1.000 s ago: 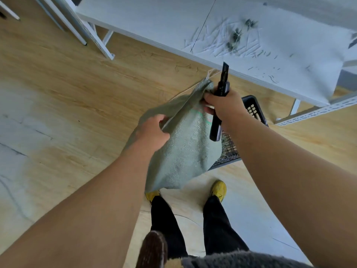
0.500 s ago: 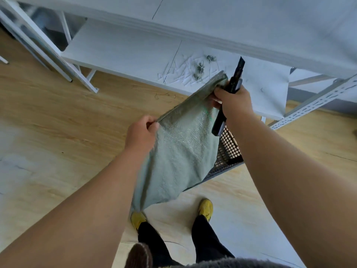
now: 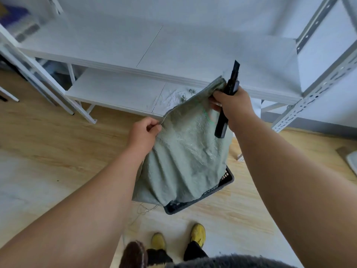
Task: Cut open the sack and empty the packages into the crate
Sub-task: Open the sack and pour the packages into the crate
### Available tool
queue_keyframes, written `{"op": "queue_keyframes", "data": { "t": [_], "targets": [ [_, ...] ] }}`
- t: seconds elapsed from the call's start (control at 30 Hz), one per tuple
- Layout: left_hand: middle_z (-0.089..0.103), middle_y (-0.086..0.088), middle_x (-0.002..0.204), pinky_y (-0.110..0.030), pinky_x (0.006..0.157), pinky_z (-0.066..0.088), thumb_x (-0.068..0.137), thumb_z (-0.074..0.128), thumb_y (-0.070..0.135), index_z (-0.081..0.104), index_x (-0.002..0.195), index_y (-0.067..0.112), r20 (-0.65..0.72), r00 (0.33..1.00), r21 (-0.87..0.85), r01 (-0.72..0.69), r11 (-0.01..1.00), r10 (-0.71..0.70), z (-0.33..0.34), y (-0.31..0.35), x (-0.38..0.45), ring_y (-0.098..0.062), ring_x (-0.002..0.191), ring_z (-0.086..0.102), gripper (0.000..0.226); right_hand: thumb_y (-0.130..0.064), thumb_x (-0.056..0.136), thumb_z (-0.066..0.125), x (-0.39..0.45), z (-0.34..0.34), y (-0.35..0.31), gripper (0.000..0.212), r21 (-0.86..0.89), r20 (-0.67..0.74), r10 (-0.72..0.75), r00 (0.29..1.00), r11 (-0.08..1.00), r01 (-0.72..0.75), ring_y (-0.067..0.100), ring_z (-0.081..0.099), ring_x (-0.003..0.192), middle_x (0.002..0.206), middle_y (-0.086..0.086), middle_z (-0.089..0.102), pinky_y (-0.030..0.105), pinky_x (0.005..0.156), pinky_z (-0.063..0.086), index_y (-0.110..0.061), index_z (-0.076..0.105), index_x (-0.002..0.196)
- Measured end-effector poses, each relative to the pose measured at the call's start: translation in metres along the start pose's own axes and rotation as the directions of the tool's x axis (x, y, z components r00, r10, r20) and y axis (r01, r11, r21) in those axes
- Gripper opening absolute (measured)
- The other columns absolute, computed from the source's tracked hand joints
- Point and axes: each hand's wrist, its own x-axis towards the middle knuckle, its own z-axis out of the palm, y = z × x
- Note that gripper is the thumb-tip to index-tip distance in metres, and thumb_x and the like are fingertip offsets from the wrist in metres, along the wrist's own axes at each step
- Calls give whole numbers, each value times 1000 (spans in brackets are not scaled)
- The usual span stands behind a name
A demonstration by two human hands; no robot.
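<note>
A grey-green woven sack (image 3: 185,157) hangs limp between my hands, its lower end draped over a black plastic crate (image 3: 228,180) on the floor. My left hand (image 3: 143,132) pinches the sack's upper left edge. My right hand (image 3: 231,105) grips the sack's upper right corner together with a black utility knife (image 3: 228,97), which points upward. The sack covers most of the crate, so the inside of the crate is hidden. No packages are visible.
A white metal shelving unit (image 3: 173,55) stands directly ahead, with cut threads and scraps (image 3: 177,95) on its lowest board. Its angled uprights (image 3: 309,89) rise at right. Loose threads (image 3: 144,209) trail on the wooden floor near my yellow shoes (image 3: 198,234).
Both hands have lifted the sack higher and spread its top edge wider. The view has tilted up toward the shelves, and more of the crate shows under the sack.
</note>
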Motion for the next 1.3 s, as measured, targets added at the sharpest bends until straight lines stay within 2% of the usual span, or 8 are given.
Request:
{"op": "queue_keyframes", "data": {
  "t": [0.2,0.67,0.8,0.87,0.93,1.03,1.17,1.3],
  "targets": [
    [62,4,82,-15,64,40,89,65,15,69,94,11,-53,996,-17,-70,997,69,7,8,3,-11,75,54,7,-15,82,62,-4,-11,3,17,-194,-106,-76,991,979,54,33,69,78,77,4,63,51,83,56,-24,50,73],
    [65,5,83,-10,63,41,89,65,17,71,92,15,-120,991,-74,-66,995,57,7,20,7,-11,76,58,7,-12,84,55,-8,-15,-5,7,-394,-161,-172,972,914,96,37,65,86,84,6,63,53,80,54,-19,52,85],
    [68,6,86,-21,73,46,86,68,18,72,90,19,49,998,-90,-23,996,27,13,23,11,-10,81,62,5,-2,80,59,-24,6,-8,25,-442,161,-133,978,876,192,24,68,76,82,0,60,38,70,59,-19,56,99],
    [69,9,82,-22,73,48,83,71,18,70,79,27,147,988,-144,-21,989,42,14,28,14,-10,78,63,10,-9,77,74,-37,18,1,37,-432,341,-71,937,874,223,1,66,71,85,-10,64,20,62,56,-24,58,107],
    [70,10,81,-29,75,53,80,74,19,69,74,33,216,975,-156,-20,987,54,15,29,16,-12,79,66,16,-23,69,83,-39,31,18,51,-507,393,-45,918,822,258,1,64,87,99,-8,66,20,72,52,-24,59,115],
    [72,7,84,-36,86,55,82,73,15,71,79,32,305,949,-204,-14,979,78,16,28,15,-15,83,68,17,-32,65,83,-38,45,45,55,-661,314,-10,949,715,227,17,59,96,108,0,61,26,77,42,-24,62,115],
    [70,11,91,-26,85,52,91,64,14,70,96,23,324,942,-320,19,947,90,6,22,10,-6,87,65,12,-25,79,75,-42,48,62,25,-609,150,43,988,791,58,22,60,84,89,1,67,28,68,41,-19,67,101],
    [61,11,114,-26,92,43,89,66,17,61,119,24,362,930,58,55,997,-72,-6,-26,10,-7,103,56,31,-22,83,72,-35,43,61,15,-593,94,11,995,804,47,21,54,73,68,-8,54,25,54,36,-23,57,80]
  ]
}}
